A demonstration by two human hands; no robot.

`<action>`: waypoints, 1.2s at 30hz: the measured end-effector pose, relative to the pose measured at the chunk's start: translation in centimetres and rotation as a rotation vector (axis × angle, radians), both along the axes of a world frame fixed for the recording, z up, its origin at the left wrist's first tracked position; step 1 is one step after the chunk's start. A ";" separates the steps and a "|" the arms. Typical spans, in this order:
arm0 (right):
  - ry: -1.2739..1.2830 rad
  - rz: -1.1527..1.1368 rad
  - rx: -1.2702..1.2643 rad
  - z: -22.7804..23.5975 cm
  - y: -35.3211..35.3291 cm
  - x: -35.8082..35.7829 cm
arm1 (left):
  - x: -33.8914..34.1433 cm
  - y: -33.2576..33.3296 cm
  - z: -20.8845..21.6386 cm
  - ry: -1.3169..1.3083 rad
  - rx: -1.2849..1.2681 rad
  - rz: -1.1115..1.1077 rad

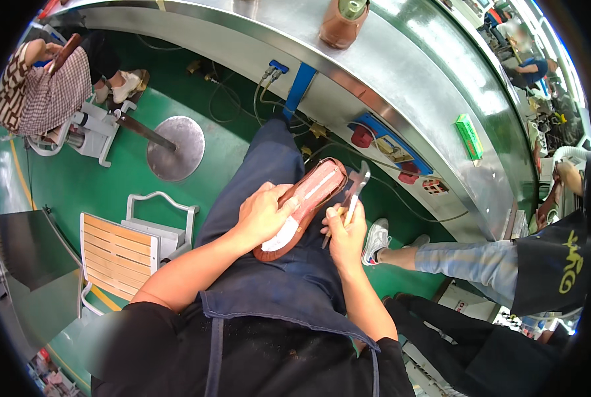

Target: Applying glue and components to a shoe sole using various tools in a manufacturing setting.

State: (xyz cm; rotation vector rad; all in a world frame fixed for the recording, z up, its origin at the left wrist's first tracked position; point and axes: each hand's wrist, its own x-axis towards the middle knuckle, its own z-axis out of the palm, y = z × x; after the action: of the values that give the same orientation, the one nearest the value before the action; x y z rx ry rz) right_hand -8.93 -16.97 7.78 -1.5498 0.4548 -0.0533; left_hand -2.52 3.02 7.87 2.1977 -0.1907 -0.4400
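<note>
Across my lap lies a brown leather shoe, bottom side up and tilted, with pale strips along its underside and a white patch at the end nearer me. My left hand is wrapped round its left side, the thumb pressing on the underside. To the right of the shoe, my right hand grips a hammer with a bare metal head pointing up and away from me. Its head is beside the shoe's far end, apart from it as far as I can tell. My right fingers hide much of the handle.
A metal bench curves across the front, bearing a brown shoe and a green box. Sockets and cables hang below. A slatted chair and round-based stand are left. People sit far left and at right.
</note>
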 end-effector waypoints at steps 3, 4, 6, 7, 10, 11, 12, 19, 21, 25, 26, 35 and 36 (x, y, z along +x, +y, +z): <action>-0.026 0.050 -0.092 1.2 -0.6 -0.3 | -0.1 0.3 -0.8 -0.125 -0.011 0.056; 0.003 0.068 -0.108 1.8 -0.9 -0.1 | 0.0 0.5 -0.9 -0.161 0.005 0.062; 0.111 0.186 -0.090 3.3 -1.9 0.7 | 0.2 0.4 -0.3 -0.189 0.038 0.046; 0.246 0.281 -0.072 4.5 -1.7 1.1 | 0.4 0.5 -0.5 -0.216 0.033 0.010; 0.396 0.445 -0.072 6.9 -1.6 2.0 | 1.5 1.7 -1.1 -0.216 -0.041 -0.092; 0.418 0.524 -0.047 7.2 -2.0 2.1 | 1.9 2.0 -1.1 -0.190 -0.111 -0.166; 0.440 0.604 -0.021 7.5 -2.4 2.4 | 2.2 2.2 -1.0 -0.186 -0.114 -0.166; 0.536 0.958 -0.068 9.5 -3.0 6.1 | 0.5 1.6 0.4 -0.005 -0.132 -0.115; 0.557 1.074 -0.174 10.0 -2.8 7.6 | -0.2 1.0 1.0 0.014 -0.006 -0.147; 0.705 1.221 -0.326 11.0 -2.0 10.8 | -1.2 0.4 -1.7 -0.131 -0.059 -0.043; 0.713 1.308 -0.436 11.3 -1.7 11.6 | -1.3 0.4 -1.8 -0.129 -0.058 -0.044; 0.737 1.145 -0.656 12.5 0.3 8.8 | -1.3 0.4 -3.6 -0.245 -0.154 -0.099; 0.737 1.137 -0.655 12.1 -0.1 8.1 | -1.2 0.4 -3.9 -0.236 -0.247 -0.104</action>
State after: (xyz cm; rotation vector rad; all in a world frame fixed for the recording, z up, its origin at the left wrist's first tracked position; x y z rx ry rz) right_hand -0.79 -17.05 19.86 -2.2537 0.0393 1.3965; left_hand -3.74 3.46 3.99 1.9967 -0.4641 -0.2000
